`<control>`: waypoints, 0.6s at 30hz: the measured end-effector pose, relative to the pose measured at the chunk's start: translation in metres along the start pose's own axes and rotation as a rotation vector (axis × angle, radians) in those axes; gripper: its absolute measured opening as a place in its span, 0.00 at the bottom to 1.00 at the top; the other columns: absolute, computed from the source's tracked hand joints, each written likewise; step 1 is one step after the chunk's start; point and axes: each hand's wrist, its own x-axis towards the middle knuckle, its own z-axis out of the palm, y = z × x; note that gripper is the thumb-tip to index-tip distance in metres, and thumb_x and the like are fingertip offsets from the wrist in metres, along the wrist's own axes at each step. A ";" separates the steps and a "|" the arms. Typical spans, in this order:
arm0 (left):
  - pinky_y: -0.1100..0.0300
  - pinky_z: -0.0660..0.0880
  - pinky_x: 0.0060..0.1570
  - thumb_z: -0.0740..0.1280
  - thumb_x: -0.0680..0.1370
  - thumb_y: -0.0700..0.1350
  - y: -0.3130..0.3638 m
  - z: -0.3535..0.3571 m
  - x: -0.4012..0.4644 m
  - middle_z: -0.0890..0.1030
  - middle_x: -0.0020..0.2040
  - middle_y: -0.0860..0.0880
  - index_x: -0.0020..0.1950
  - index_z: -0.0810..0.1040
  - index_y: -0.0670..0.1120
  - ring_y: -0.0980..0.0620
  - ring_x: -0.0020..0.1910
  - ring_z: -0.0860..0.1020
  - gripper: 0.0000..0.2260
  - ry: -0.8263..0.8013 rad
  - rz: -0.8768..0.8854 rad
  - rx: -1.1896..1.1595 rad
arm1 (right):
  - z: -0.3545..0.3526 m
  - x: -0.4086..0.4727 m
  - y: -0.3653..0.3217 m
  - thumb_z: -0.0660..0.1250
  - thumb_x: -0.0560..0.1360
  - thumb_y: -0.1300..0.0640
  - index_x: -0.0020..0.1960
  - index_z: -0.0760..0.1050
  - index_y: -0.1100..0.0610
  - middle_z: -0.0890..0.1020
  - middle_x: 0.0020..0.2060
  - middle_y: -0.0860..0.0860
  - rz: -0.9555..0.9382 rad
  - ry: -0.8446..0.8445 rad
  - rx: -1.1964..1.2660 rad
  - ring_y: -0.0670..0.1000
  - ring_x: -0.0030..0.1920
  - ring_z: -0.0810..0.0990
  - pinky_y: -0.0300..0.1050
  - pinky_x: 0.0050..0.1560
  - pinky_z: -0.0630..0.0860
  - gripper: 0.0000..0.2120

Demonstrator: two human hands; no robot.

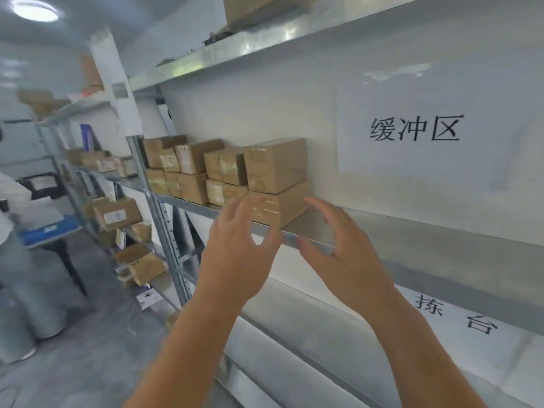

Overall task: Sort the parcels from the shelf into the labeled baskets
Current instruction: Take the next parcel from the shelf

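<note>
- Left hand [235, 254] is raised in front of the shelf [412, 231] edge, fingers spread and loosely curved, holding nothing. Its fingertips overlap the face of the bottom box [279, 209]; whether they touch it I cannot tell.
- Right hand [344, 254] mirrors it on the other side, thumb and fingers parted wide, also holding nothing. The gap between the two hands matches the box width, which suggests a two-handed lift from both ends.
- The bottom box sits at the right end of the stack, at the shelf's front lip, with the top box [276, 164] resting on it. Being the end pair, they are the easiest to reach; the upper one may shift if the lower is drawn out first.
- More parcels [188, 169] stand two high in a row to the left, packed side by side.
- A sign [415, 129] is on the wall behind the bare part of the shelf.
- No baskets are in view.
</note>
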 end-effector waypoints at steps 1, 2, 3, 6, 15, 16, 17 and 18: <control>0.47 0.71 0.69 0.64 0.79 0.57 0.003 0.000 0.023 0.67 0.76 0.58 0.74 0.67 0.64 0.51 0.74 0.68 0.23 0.028 0.011 0.005 | 0.002 0.022 0.004 0.68 0.81 0.46 0.78 0.63 0.36 0.69 0.68 0.32 -0.003 0.011 0.042 0.36 0.69 0.67 0.39 0.67 0.65 0.28; 0.45 0.72 0.69 0.65 0.80 0.57 0.006 0.000 0.048 0.67 0.76 0.57 0.74 0.67 0.64 0.50 0.73 0.69 0.22 0.061 0.022 0.016 | 0.004 0.044 0.007 0.69 0.80 0.48 0.78 0.64 0.38 0.70 0.67 0.33 -0.011 0.020 0.073 0.38 0.69 0.68 0.40 0.67 0.66 0.28; 0.44 0.73 0.69 0.65 0.80 0.57 0.009 0.001 0.073 0.67 0.76 0.56 0.73 0.67 0.64 0.49 0.72 0.70 0.22 0.093 0.035 0.034 | 0.007 0.067 0.010 0.69 0.80 0.50 0.79 0.65 0.40 0.70 0.66 0.34 -0.023 0.023 0.091 0.41 0.70 0.69 0.41 0.68 0.66 0.29; 0.42 0.73 0.68 0.65 0.79 0.60 0.011 0.006 0.147 0.65 0.78 0.54 0.72 0.67 0.67 0.46 0.74 0.70 0.21 0.116 0.049 0.126 | 0.017 0.132 0.020 0.62 0.76 0.44 0.78 0.67 0.43 0.72 0.67 0.41 -0.077 0.040 0.108 0.51 0.71 0.71 0.48 0.68 0.70 0.30; 0.48 0.77 0.58 0.62 0.74 0.69 -0.012 0.041 0.262 0.78 0.68 0.50 0.69 0.72 0.65 0.45 0.60 0.78 0.25 -0.215 -0.021 0.279 | 0.052 0.238 0.059 0.51 0.76 0.51 0.77 0.71 0.51 0.65 0.78 0.58 -0.027 0.022 0.070 0.59 0.79 0.60 0.49 0.78 0.55 0.31; 0.48 0.76 0.57 0.62 0.74 0.69 -0.014 0.043 0.263 0.79 0.67 0.51 0.69 0.73 0.65 0.47 0.59 0.78 0.24 -0.234 -0.023 0.252 | 0.056 0.240 0.061 0.51 0.77 0.51 0.78 0.70 0.52 0.64 0.79 0.58 -0.028 0.033 0.076 0.58 0.80 0.59 0.51 0.81 0.54 0.30; 0.49 0.76 0.56 0.61 0.75 0.69 -0.015 0.042 0.262 0.80 0.66 0.52 0.68 0.72 0.66 0.48 0.58 0.79 0.23 -0.233 -0.023 0.227 | 0.060 0.241 0.063 0.53 0.78 0.50 0.79 0.68 0.52 0.63 0.80 0.58 -0.022 0.066 0.098 0.57 0.81 0.58 0.54 0.82 0.54 0.30; 0.49 0.76 0.54 0.60 0.76 0.70 -0.015 0.040 0.259 0.80 0.64 0.51 0.69 0.71 0.67 0.49 0.55 0.80 0.22 -0.213 -0.013 0.203 | 0.062 0.240 0.063 0.56 0.80 0.48 0.81 0.64 0.51 0.61 0.81 0.57 0.001 0.117 0.140 0.56 0.82 0.57 0.55 0.82 0.55 0.29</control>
